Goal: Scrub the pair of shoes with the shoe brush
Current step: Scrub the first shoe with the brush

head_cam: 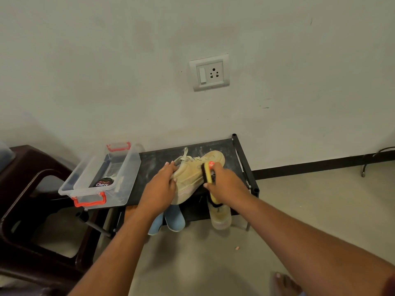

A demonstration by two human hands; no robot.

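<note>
Brush (207, 172) | in right-hand fingers (210, 185) | against shoe (190, 176)

Left hand (161, 187) steadies beige shoe (192, 176); right hand (227, 183) presses brush (207, 171).

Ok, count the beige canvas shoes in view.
2. One beige canvas shoe lies on the black rack's top shelf, gripped by the left hand; the other sits underneath. More may be hidden.

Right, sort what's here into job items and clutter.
In use: tan shoe steadied by left hand; yellow brush in right hand; second tan shoe under the rack.

Lying about: clear box, polish tin, blue shoes, brown stool.
</note>
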